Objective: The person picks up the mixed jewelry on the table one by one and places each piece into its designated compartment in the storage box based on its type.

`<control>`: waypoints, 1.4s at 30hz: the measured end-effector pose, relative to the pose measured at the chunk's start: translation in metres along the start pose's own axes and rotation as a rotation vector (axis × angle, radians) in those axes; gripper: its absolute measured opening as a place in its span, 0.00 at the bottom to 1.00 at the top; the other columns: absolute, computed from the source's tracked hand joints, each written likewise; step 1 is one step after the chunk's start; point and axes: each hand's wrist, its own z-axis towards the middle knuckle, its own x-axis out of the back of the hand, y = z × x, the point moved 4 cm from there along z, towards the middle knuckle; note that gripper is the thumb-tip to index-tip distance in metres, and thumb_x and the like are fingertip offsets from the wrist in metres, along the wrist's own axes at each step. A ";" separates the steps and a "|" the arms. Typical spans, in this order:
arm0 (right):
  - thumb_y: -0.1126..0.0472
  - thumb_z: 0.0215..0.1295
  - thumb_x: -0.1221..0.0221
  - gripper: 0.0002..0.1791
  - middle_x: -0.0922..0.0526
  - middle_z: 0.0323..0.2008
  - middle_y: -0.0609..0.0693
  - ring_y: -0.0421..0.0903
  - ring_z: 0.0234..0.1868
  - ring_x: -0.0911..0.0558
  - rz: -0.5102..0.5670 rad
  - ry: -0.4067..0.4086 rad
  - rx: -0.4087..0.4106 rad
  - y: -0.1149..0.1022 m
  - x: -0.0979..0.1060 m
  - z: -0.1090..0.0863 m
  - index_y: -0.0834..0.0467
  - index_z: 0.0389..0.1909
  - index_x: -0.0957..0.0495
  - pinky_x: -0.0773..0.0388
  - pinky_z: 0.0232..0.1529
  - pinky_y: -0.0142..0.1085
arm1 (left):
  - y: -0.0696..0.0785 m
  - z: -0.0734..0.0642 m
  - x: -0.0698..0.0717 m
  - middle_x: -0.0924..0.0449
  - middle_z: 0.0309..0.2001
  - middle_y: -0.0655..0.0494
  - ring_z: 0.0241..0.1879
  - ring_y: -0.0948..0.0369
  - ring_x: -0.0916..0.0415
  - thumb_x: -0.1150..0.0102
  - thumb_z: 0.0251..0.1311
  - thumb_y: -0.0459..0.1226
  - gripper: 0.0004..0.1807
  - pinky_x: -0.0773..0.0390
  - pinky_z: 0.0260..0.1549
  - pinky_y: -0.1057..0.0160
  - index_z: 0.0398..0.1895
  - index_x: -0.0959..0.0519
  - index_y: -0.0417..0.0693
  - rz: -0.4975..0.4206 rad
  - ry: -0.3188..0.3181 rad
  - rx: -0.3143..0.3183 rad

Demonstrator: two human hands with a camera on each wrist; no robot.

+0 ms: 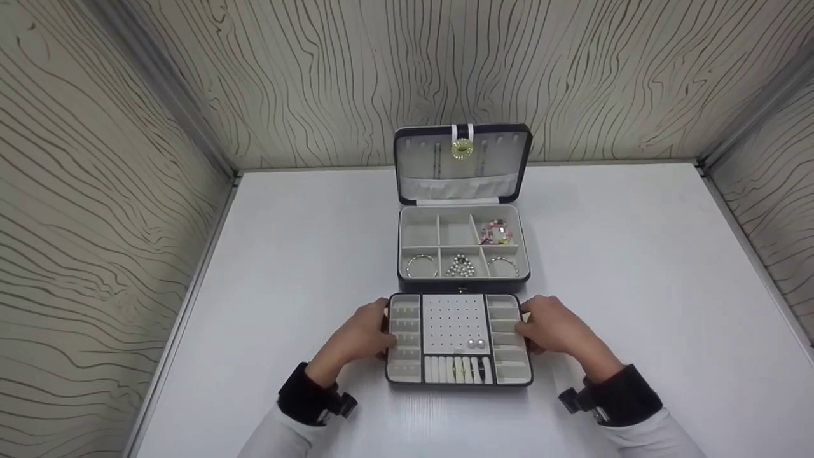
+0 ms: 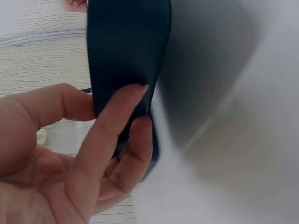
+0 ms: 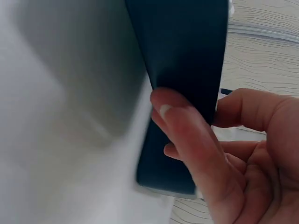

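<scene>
Both hands hold a jewelry tray [image 1: 458,385] by its two short ends, just in front of an open jewelry box [image 1: 402,261]. My left hand [image 1: 364,332] grips the left end, thumb over the rim and fingers against the dark side wall [image 2: 128,44]. At the opposite end my right hand [image 1: 554,326] grips in the same way, fingertips near the lower edge of the wall [image 3: 184,46]. On the tray are two pearl earrings [image 1: 475,343], small side compartments and a ring holder [image 1: 443,369] with several rings at its right part.
The box's lid [image 1: 461,172] stands raised at the back, with a gold ornament [image 1: 462,149] on its strap. Its compartments hold a pink beaded bracelet [image 1: 496,224], a heap of pearl beads [image 1: 460,267] and two bangles [image 1: 421,257]. Wood-patterned panels [image 1: 356,76] enclose the white table [image 1: 305,254].
</scene>
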 end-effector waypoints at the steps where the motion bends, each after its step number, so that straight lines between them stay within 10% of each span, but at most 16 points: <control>1: 0.69 0.57 0.44 0.11 0.20 0.15 0.49 0.44 0.16 0.20 -0.004 0.001 0.011 -0.002 0.005 -0.001 0.70 0.39 0.22 0.24 0.18 0.36 | 0.005 -0.001 0.004 0.24 0.33 0.49 0.29 0.57 0.22 0.40 0.50 0.23 0.26 0.18 0.23 0.60 0.55 0.32 0.30 -0.020 -0.002 -0.015; 12: 0.67 0.61 0.47 0.19 0.18 0.20 0.51 0.45 0.18 0.18 -0.053 0.017 0.085 -0.031 0.071 0.014 0.76 0.49 0.26 0.22 0.21 0.37 | 0.056 0.022 0.050 0.23 0.32 0.46 0.28 0.56 0.20 0.41 0.52 0.22 0.26 0.17 0.22 0.62 0.57 0.31 0.32 -0.035 0.038 -0.077; 22: 0.66 0.62 0.48 0.15 0.17 0.20 0.53 0.44 0.19 0.17 -0.058 0.065 0.097 -0.037 0.106 0.055 0.73 0.44 0.23 0.19 0.23 0.36 | 0.067 0.069 0.080 0.20 0.32 0.44 0.24 0.54 0.19 0.38 0.49 0.23 0.35 0.18 0.22 0.63 0.64 0.35 0.28 -0.063 0.181 -0.039; 42: 0.65 0.66 0.49 0.28 0.16 0.30 0.63 0.44 0.22 0.17 -0.009 0.190 0.020 -0.010 0.109 0.110 0.75 0.65 0.35 0.18 0.26 0.35 | 0.064 0.124 0.072 0.19 0.41 0.45 0.37 0.56 0.20 0.35 0.49 0.26 0.25 0.19 0.33 0.61 0.53 0.26 0.34 0.138 0.353 0.027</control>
